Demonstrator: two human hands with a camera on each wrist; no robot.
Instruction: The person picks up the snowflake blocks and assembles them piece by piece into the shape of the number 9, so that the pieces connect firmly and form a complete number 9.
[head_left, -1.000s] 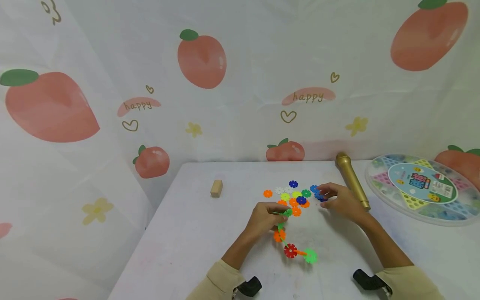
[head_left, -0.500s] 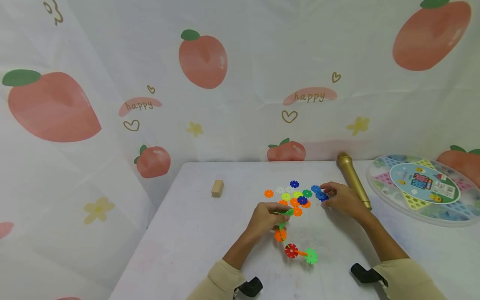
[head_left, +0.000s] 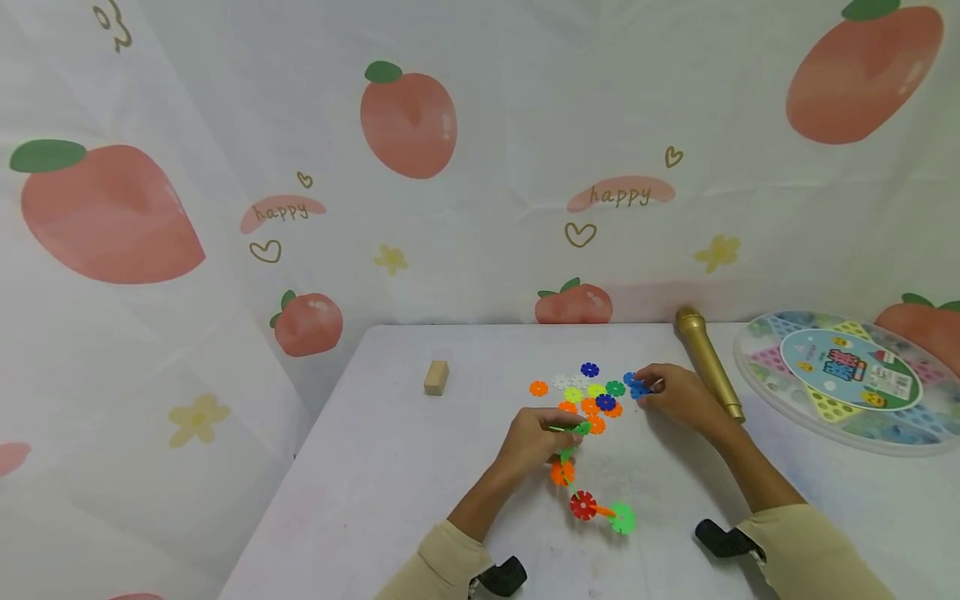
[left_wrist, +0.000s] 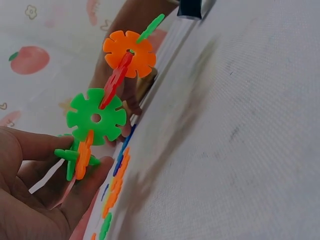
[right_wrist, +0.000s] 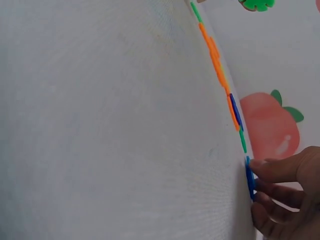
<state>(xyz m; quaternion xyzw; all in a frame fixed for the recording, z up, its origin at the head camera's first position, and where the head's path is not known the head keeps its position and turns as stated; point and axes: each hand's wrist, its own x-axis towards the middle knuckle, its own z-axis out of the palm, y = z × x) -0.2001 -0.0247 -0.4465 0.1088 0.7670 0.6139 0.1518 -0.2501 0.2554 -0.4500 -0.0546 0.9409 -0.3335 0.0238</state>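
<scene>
In the head view my left hand (head_left: 528,442) pinches a chain of slotted plastic snowflake discs. Its green discs (left_wrist: 96,117) sit by my fingertips, and a red disc (head_left: 582,505) and a light green disc (head_left: 622,518) are at the near end. An orange disc (left_wrist: 131,54) shows along the chain in the left wrist view. Over to the right, my right hand (head_left: 675,398) has thumb and fingertips at the blue snowflake discs (head_left: 637,389), low at the tabletop; the fingers partly cover them. The right wrist view shows the thumb against a blue disc (right_wrist: 249,176).
Loose discs, including orange (head_left: 538,388), white (head_left: 570,381) and dark blue (head_left: 590,369), lie between the hands and beyond. A wooden block (head_left: 436,377) stands at back left. A gold microphone (head_left: 705,362) and a round clear case (head_left: 765,400) lie on the right.
My right hand has shifted slightly left and its fingers have drawn in on the blue discs, covering one seen before. My left hand keeps its pinch on the chain almost in place.
</scene>
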